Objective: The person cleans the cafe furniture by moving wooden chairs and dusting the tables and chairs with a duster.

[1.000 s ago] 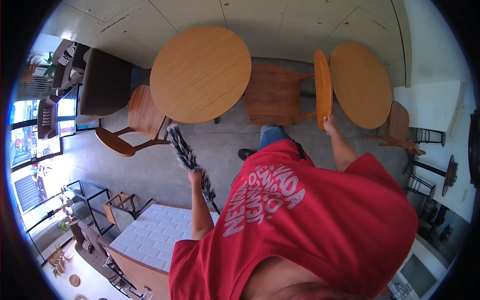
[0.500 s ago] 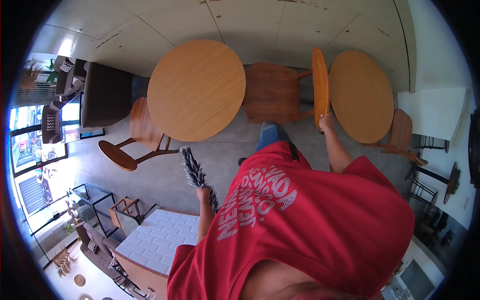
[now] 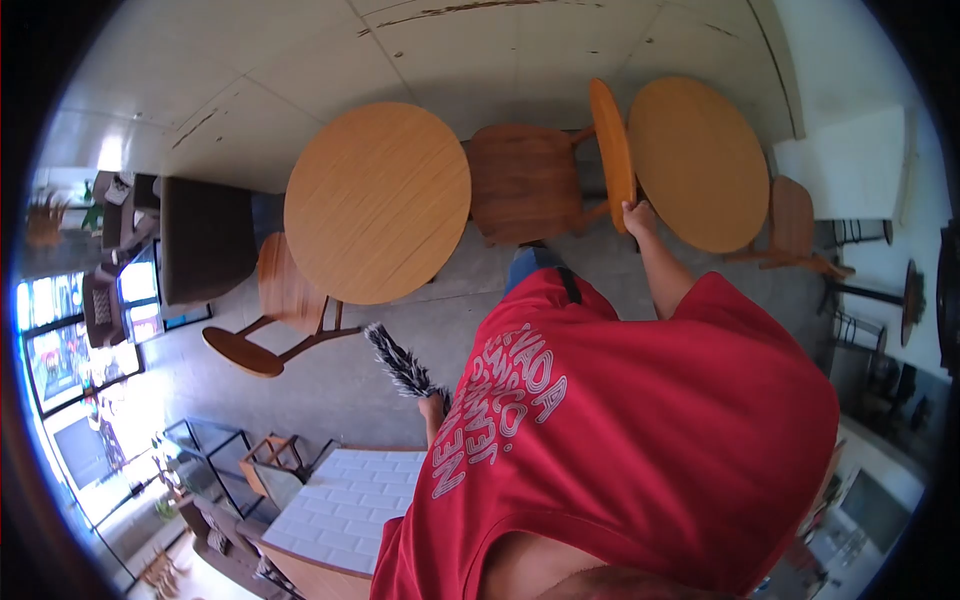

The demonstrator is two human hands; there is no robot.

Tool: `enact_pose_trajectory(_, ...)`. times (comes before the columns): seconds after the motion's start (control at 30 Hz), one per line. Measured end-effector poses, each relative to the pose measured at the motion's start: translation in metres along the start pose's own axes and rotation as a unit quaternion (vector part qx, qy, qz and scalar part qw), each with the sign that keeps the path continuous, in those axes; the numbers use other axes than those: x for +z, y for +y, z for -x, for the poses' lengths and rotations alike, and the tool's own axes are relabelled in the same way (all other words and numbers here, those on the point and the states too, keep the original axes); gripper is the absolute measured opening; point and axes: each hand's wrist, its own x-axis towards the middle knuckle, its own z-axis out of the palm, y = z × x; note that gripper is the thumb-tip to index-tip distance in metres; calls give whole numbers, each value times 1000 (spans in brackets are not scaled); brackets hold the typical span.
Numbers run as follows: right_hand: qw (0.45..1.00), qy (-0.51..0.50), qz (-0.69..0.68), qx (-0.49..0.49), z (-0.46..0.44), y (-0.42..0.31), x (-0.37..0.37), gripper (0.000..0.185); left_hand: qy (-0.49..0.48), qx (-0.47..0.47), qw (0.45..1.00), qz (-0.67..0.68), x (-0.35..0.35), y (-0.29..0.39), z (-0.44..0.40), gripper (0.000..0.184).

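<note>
My left hand (image 3: 431, 405) is closed round a fluffy grey-and-white duster (image 3: 403, 362), held low beside my red shirt. The duster's lower end and part of that hand are hidden by the shirt. With my right hand (image 3: 640, 217) I grip the near end of the curved backrest of a wooden chair (image 3: 612, 150). Its brown seat (image 3: 525, 185) faces a round wooden table (image 3: 378, 200) on the left. Close behind the backrest stands a second round wooden table (image 3: 700, 165).
Another wooden chair (image 3: 290, 285) stands at the left table's near side. A dark armchair (image 3: 208, 240) is beyond it. At the lower left is a white-tiled counter (image 3: 345, 505). A pale panelled wall (image 3: 480, 60) runs behind the tables over a grey floor (image 3: 350, 395).
My view has turned slightly, so the furniture sits differently in it. The duster and my left hand have drawn in closer to my body. My right hand stays on the chair's backrest.
</note>
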Motion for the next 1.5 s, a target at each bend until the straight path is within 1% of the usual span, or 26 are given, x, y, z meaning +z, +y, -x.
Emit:
enact_pose_trajectory(0.07, 998, 23, 12, -54, -5, 25, 9, 58, -22, 99, 994, 28, 16, -3, -16, 56)
enact_pose_trajectory(0.13, 998, 39, 4, -42, 9, 59, 15, 61, -47, 165, 985, 34, 21, 8, -25, 57)
enact_pose_trajectory(0.17, 998, 41, 1, -48, 20, 73, 17, 64, -119, 246, 961, -51, 13, 21, -21, 54)
enact_pose_trajectory(0.23, 999, 38, -17, -28, 54, 106, 10, 64, -246, 390, 860, -220, 3, 34, -22, 47)
enact_pose_trajectory(0.27, 999, -4, 0, -46, 62, 131, 10, 65, -173, 457, 859, -154, 14, 36, -24, 43)
enact_pose_trajectory(0.3, 997, -46, 18, -64, 72, 154, 10, 65, -177, 468, 851, -159, 23, 43, -22, 43)
enact_pose_trajectory(0.33, 998, -38, 12, -55, 91, 167, 0, 65, -168, 365, 915, -3, 34, 53, -19, 43)
enact_pose_trajectory(0.37, 993, -116, -10, 11, 109, 183, -13, 66, -155, 245, 945, 153, 42, 66, -19, 42)
enact_pose_trajectory(0.4, 977, -195, -32, 76, 126, 198, -22, 67, -170, 61, 981, -68, 39, 83, -27, 42)
enact_pose_trajectory(0.43, 978, -189, -35, 81, 130, 220, -25, 67, -175, 68, 980, -72, 38, 101, -17, 42)
enact_pose_trajectory(0.5, 966, -229, -36, 115, 127, 274, -31, 70, -147, 328, 930, 80, 31, 139, 26, 40)
enact_pose_trajectory(0.57, 965, -223, -62, 123, 129, 304, -55, 71, -104, 341, 933, 44, 48, 167, 31, 37)
enact_pose_trajectory(0.67, 968, -197, -101, 116, 88, 337, -89, 71, -183, 377, 902, 102, 82, 218, 48, 32)
enact_pose_trajectory(0.7, 972, -179, -111, 107, 51, 359, -108, 70, -204, 397, 884, 140, 86, 260, 104, 30)
enact_pose_trajectory(0.77, 984, -129, -107, 57, -11, 375, -132, 70, -173, 422, 879, 138, 95, 307, 167, 25)
enact_pose_trajectory(0.87, 988, -88, -126, -27, -122, 398, -169, 70, -236, 493, 823, 155, 131, 377, 245, 16)
enact_pose_trajectory(0.93, 979, 158, -120, -39, -227, 410, -184, 74, -201, 496, 832, 144, 192, 413, 267, 16)
enact_pose_trajectory(1.0, 938, 265, -223, -21, -286, 389, -207, 73, -188, 466, 854, 137, 251, 458, 292, 18)
enact_pose_trajectory(1.03, 940, 232, -250, 1, -319, 381, -213, 72, -205, 437, 864, 146, 268, 487, 312, 19)
enact_pose_trajectory(1.07, 940, 195, -277, 29, -350, 378, -216, 71, -127, 441, 880, 125, 290, 516, 331, 20)
enact_pose_trajectory(1.13, 897, 4, -442, -15, -379, 371, -229, 61, -12, 396, 914, 84, 324, 559, 353, 25)
enact_pose_trajectory(1.2, 863, -37, -504, 4, -386, 367, -235, 50, 68, 320, 945, 16, 355, 586, 355, 31)
enact_pose_trajectory(1.27, 865, -44, -498, 49, -397, 376, -227, 39, 136, 269, 952, -57, 382, 582, 318, 39)
enact_pose_trajectory(1.37, 851, -53, -518, 69, -404, 390, -214, 38, 99, 229, 968, -5, 396, 596, 319, 41)
enact_pose_trajectory(1.4, 873, -60, -480, 62, -400, 391, -229, 38, 102, 253, 961, 42, 405, 597, 311, 42)
enact_pose_trajectory(1.5, 856, -58, -507, 83, -407, 399, -253, 38, 63, 277, 959, 27, 417, 625, 345, 41)
